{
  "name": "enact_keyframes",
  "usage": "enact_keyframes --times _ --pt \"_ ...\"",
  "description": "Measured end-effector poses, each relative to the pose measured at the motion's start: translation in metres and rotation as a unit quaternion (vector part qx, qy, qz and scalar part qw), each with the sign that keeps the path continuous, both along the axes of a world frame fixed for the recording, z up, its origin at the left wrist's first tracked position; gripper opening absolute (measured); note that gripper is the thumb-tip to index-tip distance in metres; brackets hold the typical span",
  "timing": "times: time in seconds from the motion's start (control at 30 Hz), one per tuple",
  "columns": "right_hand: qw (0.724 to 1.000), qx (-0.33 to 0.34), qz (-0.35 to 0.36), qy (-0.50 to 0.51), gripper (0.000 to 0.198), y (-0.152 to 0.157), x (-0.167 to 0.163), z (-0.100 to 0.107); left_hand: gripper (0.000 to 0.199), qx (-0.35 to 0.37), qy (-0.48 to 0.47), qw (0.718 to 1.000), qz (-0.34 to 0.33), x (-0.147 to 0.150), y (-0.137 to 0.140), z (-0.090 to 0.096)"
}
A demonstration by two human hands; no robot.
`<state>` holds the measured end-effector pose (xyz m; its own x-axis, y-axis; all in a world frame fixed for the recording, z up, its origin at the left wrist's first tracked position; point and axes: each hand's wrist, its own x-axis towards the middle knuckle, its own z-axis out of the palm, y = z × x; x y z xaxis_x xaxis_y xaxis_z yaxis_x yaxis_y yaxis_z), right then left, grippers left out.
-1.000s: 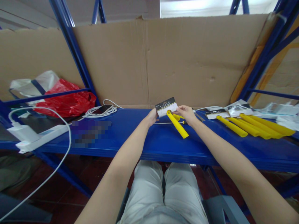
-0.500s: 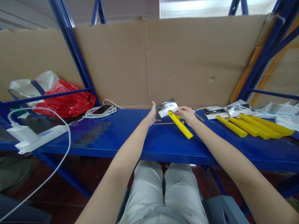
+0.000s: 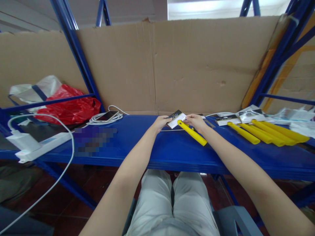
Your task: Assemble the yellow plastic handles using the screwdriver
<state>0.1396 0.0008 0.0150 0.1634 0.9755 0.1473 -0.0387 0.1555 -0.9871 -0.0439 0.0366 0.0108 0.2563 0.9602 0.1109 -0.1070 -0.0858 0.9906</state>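
Note:
Above the blue shelf top I hold a yellow-handled tool (image 3: 193, 133) whose head is covered by a black-and-white printed card sleeve (image 3: 176, 119). The card is tilted, and the handle slants down toward the right. My left hand (image 3: 161, 123) is closed on the card's left end. On the other side, my right hand (image 3: 195, 122) pinches the card's right end near the top of the handle; its fingertips are partly hidden. What the sleeve covers cannot be seen.
Several similar yellow-handled tools (image 3: 270, 132) with cards lie at the right. A phone (image 3: 109, 115) rests on a coiled white cable at the left, near a red plastic bag (image 3: 71, 104) and a white power strip (image 3: 45, 146). A cardboard sheet (image 3: 187, 65) stands behind.
My left hand had its fingers apart beside the card and is now closed on its left end. The card has turned, its left end lower, and the handle has swung slightly right.

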Motion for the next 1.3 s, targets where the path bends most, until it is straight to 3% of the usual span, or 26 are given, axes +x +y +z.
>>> enact_keyframes --times 0.37,0.53,0.77,1.07,1.3 --pt "0.999 -0.038 0.023 -0.027 0.018 -0.007 -0.007 0.003 0.022 -0.015 0.01 0.993 0.116 0.002 0.0 0.004" --pt "0.99 -0.019 0.038 -0.132 0.013 -0.005 -0.004 -0.001 0.027 -0.027 0.043 0.985 0.164 0.003 -0.008 0.01" --pt "0.959 0.018 0.188 -0.211 0.029 -0.008 -0.002 -0.009 0.026 -0.029 0.062 0.985 0.156 0.003 -0.012 0.011" --pt "0.92 0.104 0.222 -0.306 0.014 -0.007 -0.005 -0.007 0.022 -0.033 0.043 0.983 0.174 0.004 -0.017 0.014" --pt "0.899 0.112 0.207 -0.37 0.025 -0.006 -0.004 -0.007 0.024 -0.034 0.043 0.978 0.2 0.002 -0.016 0.015"
